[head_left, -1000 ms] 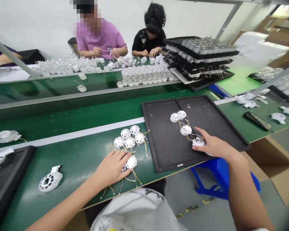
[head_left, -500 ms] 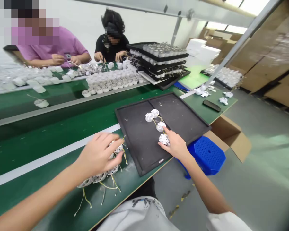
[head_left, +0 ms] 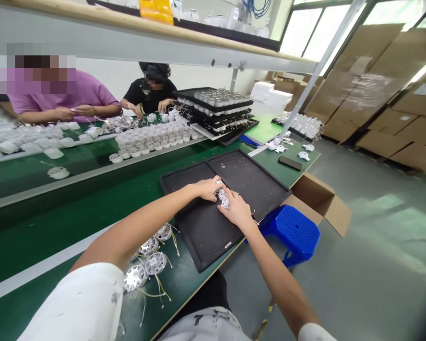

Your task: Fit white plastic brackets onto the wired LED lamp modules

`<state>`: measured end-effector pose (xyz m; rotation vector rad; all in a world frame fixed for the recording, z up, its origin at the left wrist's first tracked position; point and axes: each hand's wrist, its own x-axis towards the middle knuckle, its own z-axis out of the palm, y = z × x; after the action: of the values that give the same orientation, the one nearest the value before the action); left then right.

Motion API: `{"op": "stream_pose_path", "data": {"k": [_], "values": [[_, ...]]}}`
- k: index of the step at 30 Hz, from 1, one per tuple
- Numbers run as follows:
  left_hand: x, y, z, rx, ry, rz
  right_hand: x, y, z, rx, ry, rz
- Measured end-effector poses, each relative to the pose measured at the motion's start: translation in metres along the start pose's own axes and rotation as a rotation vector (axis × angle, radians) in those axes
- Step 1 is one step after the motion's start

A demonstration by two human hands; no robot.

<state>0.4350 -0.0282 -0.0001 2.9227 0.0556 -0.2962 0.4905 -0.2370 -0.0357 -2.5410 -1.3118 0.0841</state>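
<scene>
On the black tray (head_left: 206, 237), several white round parts with thin wires, which look like small motor housings (head_left: 225, 203), sit bunched in a row. My left hand (head_left: 210, 188) is at the far end of the row, fingers curled around a white part that is mostly hidden. At the near end, my right hand (head_left: 237, 209) has its thumb and fingers closed about the nearest housings, with wires poking out beside it. Left of the tray, several more wired housings (head_left: 155, 263) lie on the green table (head_left: 188, 289), partly behind my left arm.
A blue stool (head_left: 296, 229) and an open carton (head_left: 315, 196) stand right of the table edge. A phone (head_left: 290, 163) lies beyond the tray. Stacked loaded trays (head_left: 218, 106) and rows of white parts (head_left: 152, 142) are behind. Two people work across the table.
My left hand has moved from the loose housings on the table to the row on the tray. My right hand stays at the row's near end. The view has tilted up.
</scene>
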Motion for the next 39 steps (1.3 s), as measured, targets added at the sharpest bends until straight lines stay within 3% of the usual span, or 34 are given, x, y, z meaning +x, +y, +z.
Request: {"op": "stream_pose_path", "data": {"k": [6,9,11,14,17,19,20,23,26,28,30,34,36,39], "values": [[-0.013,0.023,0.01,-0.053,0.117,-0.089,0.001,0.002,0.0,0.008,0.039,-0.02],[-0.02,0.034,-0.006,-0.059,0.189,-0.119,-0.002,-0.001,-0.012,0.026,0.091,-0.018],[-0.038,0.042,-0.025,-0.055,0.248,-0.146,-0.005,-0.01,-0.027,0.052,0.15,-0.044],[-0.097,0.058,-0.058,-0.018,0.391,-0.22,-0.016,-0.043,-0.054,0.143,0.316,-0.203],[-0.194,0.084,-0.071,0.064,0.582,-0.379,-0.044,-0.098,-0.074,0.268,0.393,-0.447],[-0.272,0.109,-0.054,0.095,0.663,-0.557,-0.077,-0.141,-0.072,0.353,0.324,-0.618],[-0.311,0.123,-0.035,0.097,0.677,-0.651,-0.098,-0.161,-0.065,0.389,0.268,-0.704],[-0.414,0.16,0.049,0.037,0.674,-0.935,-0.165,-0.213,-0.024,0.455,0.025,-0.928],[-0.472,0.173,0.134,-0.103,0.632,-1.053,-0.211,-0.242,0.028,0.443,-0.179,-1.01],[-0.479,0.169,0.165,-0.187,0.565,-1.106,-0.22,-0.247,0.052,0.389,-0.215,-1.03],[-0.467,0.156,0.17,-0.234,0.476,-1.118,-0.212,-0.243,0.064,0.341,-0.18,-1.023],[-0.421,0.116,0.141,-0.223,0.374,-1.002,-0.177,-0.226,0.066,0.255,-0.062,-0.927],[-0.402,0.098,0.129,-0.218,0.378,-0.923,-0.162,-0.22,0.066,0.205,-0.028,-0.877],[-0.389,0.084,0.128,-0.243,0.442,-0.872,-0.147,-0.215,0.068,0.157,0.012,-0.792]]}}
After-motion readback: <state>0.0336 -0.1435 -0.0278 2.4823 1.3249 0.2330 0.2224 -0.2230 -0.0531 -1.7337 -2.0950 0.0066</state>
